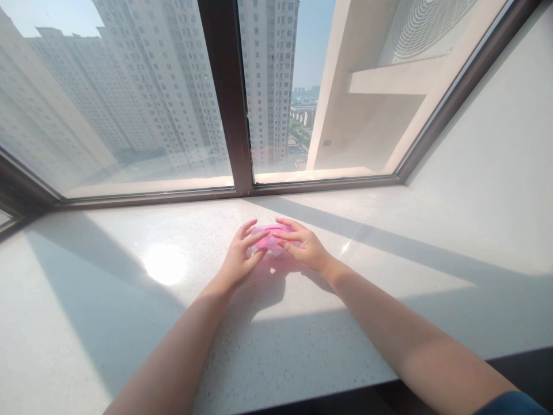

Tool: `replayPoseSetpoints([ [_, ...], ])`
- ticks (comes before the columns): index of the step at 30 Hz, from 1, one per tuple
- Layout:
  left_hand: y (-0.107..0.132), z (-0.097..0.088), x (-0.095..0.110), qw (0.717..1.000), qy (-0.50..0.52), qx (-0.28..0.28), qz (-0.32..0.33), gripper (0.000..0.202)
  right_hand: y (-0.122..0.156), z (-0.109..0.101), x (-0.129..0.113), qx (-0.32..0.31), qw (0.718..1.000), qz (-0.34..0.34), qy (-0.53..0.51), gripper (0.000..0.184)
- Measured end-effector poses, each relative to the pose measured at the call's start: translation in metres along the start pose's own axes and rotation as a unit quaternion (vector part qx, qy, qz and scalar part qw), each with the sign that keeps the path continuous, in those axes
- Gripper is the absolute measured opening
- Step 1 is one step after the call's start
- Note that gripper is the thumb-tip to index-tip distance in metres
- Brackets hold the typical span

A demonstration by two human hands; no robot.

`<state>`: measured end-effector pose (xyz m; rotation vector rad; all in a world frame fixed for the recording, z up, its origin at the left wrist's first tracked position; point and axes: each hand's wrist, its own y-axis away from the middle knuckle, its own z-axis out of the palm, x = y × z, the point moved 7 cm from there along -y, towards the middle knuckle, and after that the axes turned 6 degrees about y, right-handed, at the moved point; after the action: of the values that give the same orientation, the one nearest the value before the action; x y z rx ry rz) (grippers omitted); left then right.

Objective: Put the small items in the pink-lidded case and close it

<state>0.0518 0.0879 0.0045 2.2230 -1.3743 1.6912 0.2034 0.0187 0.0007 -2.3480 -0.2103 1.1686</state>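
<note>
A wide white speckled stone windowsill (389,300) runs under the window (129,98), with its dark brown frame (227,98); beyond the glass stand high-rise blocks (268,69), and an air-conditioner unit (425,23) sits on a ledge outside at the upper right. Sun falls across the sill in bright bands, with a glare spot left of the hands.

Near the middle of the sill, a little way in from the window frame, lies a small pink translucent plastic box (270,237), resting flat on the stone. Both hands are on it. The left hand (242,256) cups its left side, fingers spread and curled over the top edge. The right hand (302,245) lies over the right side with its fingers stretched across the lid. Neither hand is closed into a fist; they press toward one another with the box between them.

The box looks light and stiff, thin-walled moulded plastic, so probably a little springy at the lid and smooth enough to slide on the polished stone. It casts a pink glow on the sill, which suggests thin, clear walls. The short ends, where the hands sit now, seem the surest hold; whether it has a clasp or hinge cannot be made out.

No brand, label or readable writing shows on the box or anywhere else.
</note>
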Motion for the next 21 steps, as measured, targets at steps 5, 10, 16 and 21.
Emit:
replayPoseSetpoints([
  [5,0.013,-0.015,-0.001,0.973,-0.060,0.159,-0.156,0.033,-0.001,-0.002,-0.001,0.005,1.000,0.007,0.016,0.026],
  [10,0.032,0.028,-0.023,0.888,0.253,0.030,-0.383,0.033,-0.001,-0.004,-0.005,0.028,0.997,0.012,0.068,0.044],
  [16,0.030,0.040,-0.027,0.851,0.352,0.050,-0.386,0.025,-0.003,0.000,-0.007,0.003,0.993,0.030,0.110,0.037],
  [21,0.028,0.039,-0.025,0.862,0.345,0.035,-0.369,0.021,-0.003,0.001,-0.006,-0.026,0.995,0.041,0.092,0.039],
])
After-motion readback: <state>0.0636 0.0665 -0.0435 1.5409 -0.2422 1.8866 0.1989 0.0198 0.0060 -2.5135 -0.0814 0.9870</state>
